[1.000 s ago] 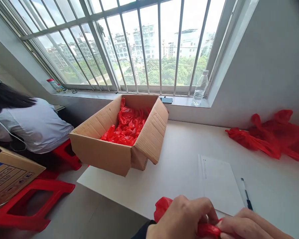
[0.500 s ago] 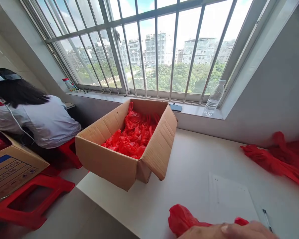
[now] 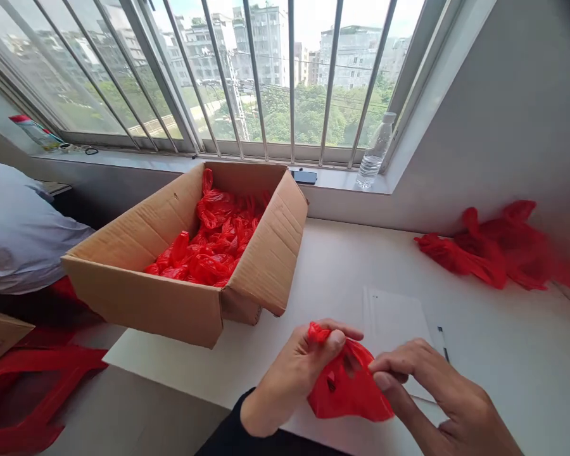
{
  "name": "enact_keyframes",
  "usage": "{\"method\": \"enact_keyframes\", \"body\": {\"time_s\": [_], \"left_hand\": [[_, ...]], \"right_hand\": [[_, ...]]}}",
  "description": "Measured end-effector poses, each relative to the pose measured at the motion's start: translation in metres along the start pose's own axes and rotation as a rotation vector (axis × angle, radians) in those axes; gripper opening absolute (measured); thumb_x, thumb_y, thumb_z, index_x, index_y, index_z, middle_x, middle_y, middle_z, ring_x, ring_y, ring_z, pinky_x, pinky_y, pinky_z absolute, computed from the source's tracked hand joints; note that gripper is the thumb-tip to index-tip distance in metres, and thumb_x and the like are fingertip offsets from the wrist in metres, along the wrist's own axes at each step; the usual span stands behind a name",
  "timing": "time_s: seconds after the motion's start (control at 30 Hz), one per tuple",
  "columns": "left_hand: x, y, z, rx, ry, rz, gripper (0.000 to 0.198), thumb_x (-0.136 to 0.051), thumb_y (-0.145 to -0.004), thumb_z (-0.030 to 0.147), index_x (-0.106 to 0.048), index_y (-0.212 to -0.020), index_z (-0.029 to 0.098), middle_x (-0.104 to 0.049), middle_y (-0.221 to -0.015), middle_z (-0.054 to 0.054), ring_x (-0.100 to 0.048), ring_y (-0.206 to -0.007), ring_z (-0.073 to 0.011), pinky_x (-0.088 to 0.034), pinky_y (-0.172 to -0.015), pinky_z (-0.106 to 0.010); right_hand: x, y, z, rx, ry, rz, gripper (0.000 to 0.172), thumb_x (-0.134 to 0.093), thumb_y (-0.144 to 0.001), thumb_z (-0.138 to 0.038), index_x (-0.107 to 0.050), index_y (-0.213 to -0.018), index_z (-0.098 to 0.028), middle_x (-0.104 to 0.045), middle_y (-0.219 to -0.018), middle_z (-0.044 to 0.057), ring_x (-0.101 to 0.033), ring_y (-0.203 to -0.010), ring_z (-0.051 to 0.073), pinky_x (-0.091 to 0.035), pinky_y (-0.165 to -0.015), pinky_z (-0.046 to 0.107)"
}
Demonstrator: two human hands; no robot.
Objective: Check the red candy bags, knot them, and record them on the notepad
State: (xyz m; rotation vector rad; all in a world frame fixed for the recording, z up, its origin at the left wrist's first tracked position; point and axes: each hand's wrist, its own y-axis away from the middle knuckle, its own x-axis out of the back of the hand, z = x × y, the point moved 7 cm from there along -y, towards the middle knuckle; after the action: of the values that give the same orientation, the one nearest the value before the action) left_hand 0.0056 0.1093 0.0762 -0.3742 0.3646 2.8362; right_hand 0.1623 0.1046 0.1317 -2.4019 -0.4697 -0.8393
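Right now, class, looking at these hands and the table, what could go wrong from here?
The red plastic bag, gripped by the left hand and pinched by the right hand, might tear if tugged hard. The pen lies close beyond the right hand, so a stray sweep might knock it. The open cardboard box, heaped with red bags, stands at the table's left end, so a bump might shift it toward the edge.

Part of the red bag is covered by the fingers of the left hand, and the near end of the sheet on the table is hidden behind the right hand, its marks too small to be read. Toward the table's far edge, the red heap is blurred. Beyond the table's left corner, a seated person and a red stool are cut off by the view's left edge.
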Motion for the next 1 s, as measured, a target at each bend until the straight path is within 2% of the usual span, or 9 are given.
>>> {"method": "enact_keyframes", "body": {"time_s": [0.1,0.23,0.3,0.4,0.6,0.7,0.8,0.93,1.0], "left_hand": [[-0.002,-0.001,0.014,-0.096,-0.149,-0.093,0.021,-0.069,-0.093,0.035,-0.076,-0.095,0.015,-0.071,-0.091,-0.007,-0.062,-0.085,-0.0173,-0.049,-0.079,-0.028],[-0.007,0.003,0.023,-0.271,-0.449,-0.115,0.008,-0.067,-0.091,0.021,-0.073,-0.095,0.017,-0.067,-0.087,-0.004,-0.06,-0.078,-0.0157,-0.047,-0.072,-0.027],[-0.008,0.005,0.021,-0.349,-0.624,-0.083,0.012,-0.067,-0.088,0.015,-0.071,-0.099,0.019,-0.067,-0.085,-0.002,-0.059,-0.074,-0.0143,-0.047,-0.068,-0.025],[-0.005,0.006,0.015,-0.5,-0.844,0.046,0.026,-0.059,-0.089,0.007,-0.069,-0.109,0.021,-0.069,-0.09,-0.003,-0.062,-0.073,-0.0131,-0.048,-0.066,-0.023],[-0.005,0.012,0.012,-0.766,-0.94,0.124,0.033,-0.057,-0.097,0.011,-0.069,-0.124,0.026,-0.068,-0.119,-0.011,-0.071,-0.089,-0.0154,-0.058,-0.074,-0.025],[-0.006,0.012,0.008,-0.735,-0.999,0.079,0.039,-0.056,-0.099,0.014,-0.066,-0.133,0.031,-0.064,-0.131,-0.012,-0.071,-0.102,-0.0185,-0.06,-0.084,-0.03],[0.002,0.013,-0.009,-0.638,-1.129,0.052,0.048,-0.053,-0.102,0.017,-0.054,-0.147,0.035,-0.059,-0.144,-0.011,-0.064,-0.123,-0.0229,-0.057,-0.098,-0.038],[0.038,0.028,-0.046,-0.493,-1.263,0.122,0.055,-0.047,-0.104,0.018,-0.039,-0.156,0.037,-0.056,-0.151,-0.006,-0.054,-0.136,-0.024,-0.042,-0.118,-0.052],[0.061,0.04,-0.061,-0.382,-1.254,0.235,0.053,-0.046,-0.105,0.019,-0.04,-0.155,0.037,-0.057,-0.15,-0.005,-0.052,-0.138,-0.0239,-0.044,-0.116,-0.052]], "right_hand": [[-0.011,0.001,0.015,-0.192,-0.043,-0.061,0.015,-0.053,-0.102,-0.037,-0.065,-0.099,-0.028,-0.069,-0.09,0.001,-0.067,-0.082,0.016,-0.059,-0.07,0.024],[-0.025,-0.003,0.032,-0.289,-0.198,-0.007,0.032,-0.043,-0.105,-0.042,-0.058,-0.129,-0.027,-0.067,-0.122,0.006,-0.063,-0.115,0.021,-0.054,-0.098,0.035],[-0.039,-0.003,0.04,-0.361,-0.359,-0.105,0.038,-0.037,-0.107,-0.045,-0.055,-0.136,-0.027,-0.07,-0.107,0.004,-0.066,-0.097,0.018,-0.054,-0.087,0.032],[-0.052,0.003,0.055,-0.51,-0.523,-0.178,0.045,-0.034,-0.107,-0.05,-0.056,-0.136,-0.024,-0.058,-0.072,-0.003,-0.052,-0.063,0.013,-0.045,-0.062,0.027],[-0.065,0.005,0.063,-0.507,-0.679,-0.281,0.045,-0.044,-0.103,-0.054,-0.056,-0.134,-0.023,-0.061,-0.077,-0.002,-0.054,-0.066,0.013,-0.047,-0.063,0.026],[-0.059,0.002,0.066,-0.476,-0.604,-0.238,0.038,-0.046,-0.102,-0.054,-0.065,-0.101,-0.021,-0.064,-0.082,0.0,-0.058,-0.073,0.014,-0.048,-0.064,0.025],[-0.048,0.006,0.075,-0.469,-0.412,-0.144,0.034,-0.045,-0.103,-0.05,-0.062,-0.092,-0.021,-0.065,-0.089,0.003,-0.06,-0.08,0.016,-0.046,-0.059,0.025],[-0.037,0.032,0.102,-0.494,-0.152,-0.063,0.031,-0.043,-0.104,-0.045,-0.06,-0.091,-0.022,-0.066,-0.089,0.004,-0.06,-0.078,0.017,-0.042,-0.053,0.026],[-0.034,0.05,0.118,-0.572,-0.109,-0.027,0.032,-0.043,-0.103,-0.047,-0.06,-0.091,-0.022,-0.067,-0.087,0.004,-0.061,-0.075,0.018,-0.043,-0.053,0.026]]}}
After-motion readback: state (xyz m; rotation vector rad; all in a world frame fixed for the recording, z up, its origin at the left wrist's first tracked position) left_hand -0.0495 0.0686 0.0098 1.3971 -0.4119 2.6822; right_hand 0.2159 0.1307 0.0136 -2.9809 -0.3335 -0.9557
